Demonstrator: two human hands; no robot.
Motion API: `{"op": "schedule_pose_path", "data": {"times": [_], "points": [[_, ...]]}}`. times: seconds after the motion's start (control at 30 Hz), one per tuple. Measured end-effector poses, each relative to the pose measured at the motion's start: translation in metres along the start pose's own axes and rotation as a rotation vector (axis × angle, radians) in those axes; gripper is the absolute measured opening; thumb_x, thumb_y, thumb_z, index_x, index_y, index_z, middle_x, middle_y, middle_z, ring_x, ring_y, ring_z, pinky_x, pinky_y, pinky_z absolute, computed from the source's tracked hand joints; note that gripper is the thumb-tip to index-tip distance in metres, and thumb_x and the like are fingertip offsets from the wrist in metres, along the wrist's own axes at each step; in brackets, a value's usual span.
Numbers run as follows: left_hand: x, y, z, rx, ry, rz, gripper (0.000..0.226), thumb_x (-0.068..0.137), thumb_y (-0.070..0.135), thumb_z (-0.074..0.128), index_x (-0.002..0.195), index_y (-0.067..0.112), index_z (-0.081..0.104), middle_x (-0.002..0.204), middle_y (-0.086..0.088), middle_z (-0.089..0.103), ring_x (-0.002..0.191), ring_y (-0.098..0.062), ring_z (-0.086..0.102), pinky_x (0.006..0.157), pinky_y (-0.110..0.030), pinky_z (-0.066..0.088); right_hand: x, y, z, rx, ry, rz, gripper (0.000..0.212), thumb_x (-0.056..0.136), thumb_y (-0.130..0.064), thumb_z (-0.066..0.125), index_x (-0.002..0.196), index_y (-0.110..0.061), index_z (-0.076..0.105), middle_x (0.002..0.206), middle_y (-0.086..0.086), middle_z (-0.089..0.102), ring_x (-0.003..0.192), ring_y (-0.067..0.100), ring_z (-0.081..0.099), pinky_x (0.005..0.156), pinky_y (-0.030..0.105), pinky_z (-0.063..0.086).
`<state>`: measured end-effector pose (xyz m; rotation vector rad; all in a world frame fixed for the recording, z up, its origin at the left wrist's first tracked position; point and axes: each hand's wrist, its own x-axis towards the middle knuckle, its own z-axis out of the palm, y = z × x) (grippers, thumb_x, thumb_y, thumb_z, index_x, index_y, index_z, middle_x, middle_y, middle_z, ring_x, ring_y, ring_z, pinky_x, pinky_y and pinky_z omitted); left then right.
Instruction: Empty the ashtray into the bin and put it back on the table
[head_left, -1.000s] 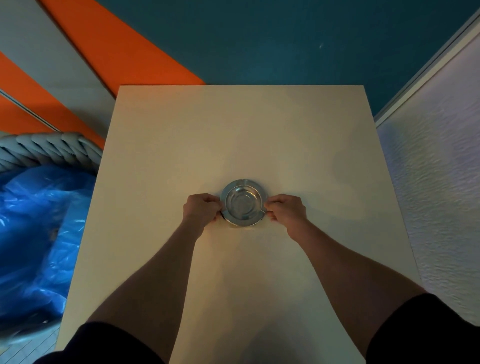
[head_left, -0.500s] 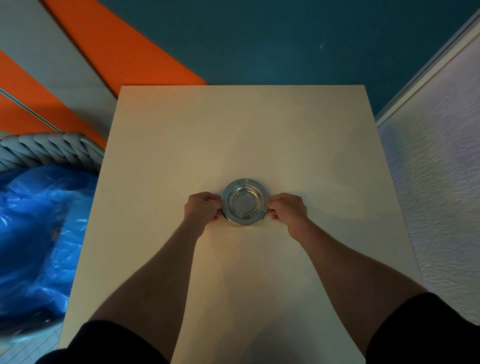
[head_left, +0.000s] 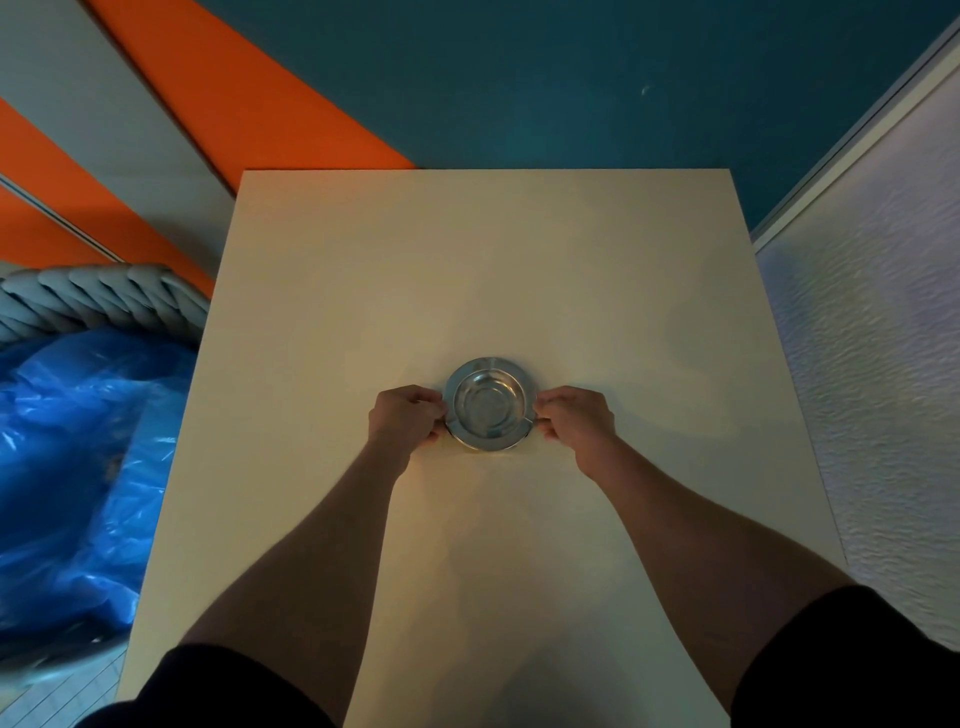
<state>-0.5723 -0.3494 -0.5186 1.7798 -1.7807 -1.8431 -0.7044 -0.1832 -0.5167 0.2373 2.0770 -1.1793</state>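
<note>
Left hand (head_left: 406, 415) and right hand (head_left: 574, 418) pinch opposite rims of the round, shiny metal ashtray (head_left: 489, 402), bowl up, flat on the smooth beige table (head_left: 488, 260); blue-bagged woven bin (head_left: 78, 441) sits left.

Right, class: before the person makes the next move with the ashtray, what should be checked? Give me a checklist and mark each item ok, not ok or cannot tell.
1. Left hand on the ashtray rim: ok, fingers at its left edge.
2. Right hand on the rim: ok, fingers at its right edge.
3. Ashtray level: ok, it looks flat over the table.
4. Ashtray resting on the table or slightly raised: cannot tell.
5. Ashtray bowl empty: ok, it looks shiny and bare, with no ash visible.
6. Bin within reach: ok, it stands beside the table's left edge with its blue bag open.
</note>
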Motion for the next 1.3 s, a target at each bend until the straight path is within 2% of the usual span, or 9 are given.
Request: {"op": "schedule_pose_path", "data": {"times": [0.33, 0.43, 0.5, 0.57, 0.63, 0.73, 0.87, 1.03, 1.3], "points": [[0.002, -0.001, 0.000, -0.018, -0.004, -0.010, 0.007, 0.079, 0.008, 0.073, 0.085, 0.010, 0.074, 0.079, -0.014, 0.074, 0.064, -0.024, 0.068, 0.060, -0.031, 0.055, 0.005, 0.002, 0.000, -0.013, -0.012, -0.010, 0.010, 0.076, -0.014, 0.073, 0.068, -0.021, 0.074, 0.053, -0.004, 0.070, 0.052, 0.012, 0.067, 0.062, 0.029, 0.060], [0.000, 0.001, -0.001, -0.029, 0.020, -0.011, 0.011, 0.080, 0.015, 0.069, 0.088, 0.008, 0.073, 0.079, -0.016, 0.075, 0.063, -0.025, 0.069, 0.058, -0.033, 0.056, 0.004, 0.000, -0.004, -0.013, -0.025, -0.010, 0.010, 0.074, -0.018, 0.067, 0.065, -0.017, 0.073, 0.061, 0.003, 0.074, 0.060, 0.017, 0.072, 0.063, 0.032, 0.061], [-0.003, 0.000, -0.002, 0.096, 0.084, 0.066, 0.016, 0.082, 0.018, 0.061, 0.092, 0.010, 0.071, 0.082, -0.013, 0.075, 0.068, -0.027, 0.069, 0.063, -0.038, 0.059, 0.004, 0.000, -0.006, 0.007, -0.028, -0.019, 0.011, 0.075, -0.018, 0.064, 0.067, -0.016, 0.071, 0.071, 0.011, 0.076, 0.064, 0.022, 0.074, 0.065, 0.035, 0.062], [-0.008, -0.004, -0.004, 0.359, 0.151, 0.219, 0.022, 0.085, 0.021, 0.053, 0.098, 0.015, 0.069, 0.094, -0.007, 0.072, 0.083, -0.028, 0.066, 0.071, -0.036, 0.055, 0.003, 0.002, -0.008, -0.114, -0.006, -0.110, 0.013, 0.078, -0.018, 0.059, 0.075, -0.017, 0.072, 0.081, 0.012, 0.077, 0.077, 0.028, 0.074, 0.078, 0.037, 0.059], [-0.012, -0.010, -0.004, 0.583, 0.160, 0.377, 0.029, 0.087, 0.018, 0.050, 0.111, 0.017, 0.066, 0.107, -0.008, 0.065, 0.098, -0.030, 0.060, 0.076, -0.037, 0.051, -0.001, 0.007, -0.010, -0.376, 0.041, -0.279, 0.021, 0.082, -0.016, 0.058, 0.098, -0.017, 0.071, 0.101, 0.009, 0.075, 0.098, 0.030, 0.068, 0.088, 0.030, 0.049], [-0.012, -0.019, -0.006, 0.838, 0.127, 0.539, 0.040, 0.089, 0.019, 0.054, 0.129, 0.016, 0.057, 0.124, -0.012, 0.054, 0.115, -0.033, 0.048, 0.087, -0.044, 0.048, -0.008, 0.019, -0.013, -0.747, 0.075, -0.516, 0.048, 0.083, -0.018, 0.061, 0.130, -0.017, 0.055, 0.134, 0.008, 0.057, 0.123, 0.031, 0.047, 0.098, 0.040, 0.039], [-0.012, -0.028, -0.010, 1.027, 0.117, 0.639, 0.054, 0.088, 0.031, 0.058, 0.140, 0.027, 0.045, 0.144, -0.008, 0.043, 0.130, -0.032, 0.038, 0.103, -0.047, 0.037, -0.010, 0.029, -0.018, -1.035, 0.027, -0.559, 0.066, 0.088, -0.031, 0.057, 0.148, -0.023, 0.031, 0.161, 0.003, 0.024, 0.148, 0.026, 0.018, 0.114, 0.048, 0.023], [-0.012, -0.037, -0.012, 1.117, 0.097, 0.660, 0.058, 0.093, 0.036, 0.050, 0.148, 0.031, 0.033, 0.158, -0.009, 0.028, 0.146, -0.032, 0.020, 0.115, -0.049, 0.024, -0.011, 0.035, -0.018, -1.171, -0.023, -0.556, 0.067, 0.096, -0.037, 0.043, 0.155, -0.025, 0.014, 0.167, 0.000, 0.003, 0.152, 0.024, 0.001, 0.119, 0.052, 0.010], [-0.010, -0.035, -0.013, 1.072, 0.092, 0.664, 0.057, 0.095, 0.036, 0.046, 0.149, 0.031, 0.030, 0.160, -0.008, 0.026, 0.147, -0.033, 0.018, 0.116, -0.049, 0.022, -0.009, 0.033, -0.018, -1.157, -0.030, -0.557, 0.066, 0.097, -0.038, 0.043, 0.155, -0.024, 0.014, 0.167, 0.001, 0.003, 0.152, 0.025, 0.000, 0.119, 0.054, 0.010]]}}
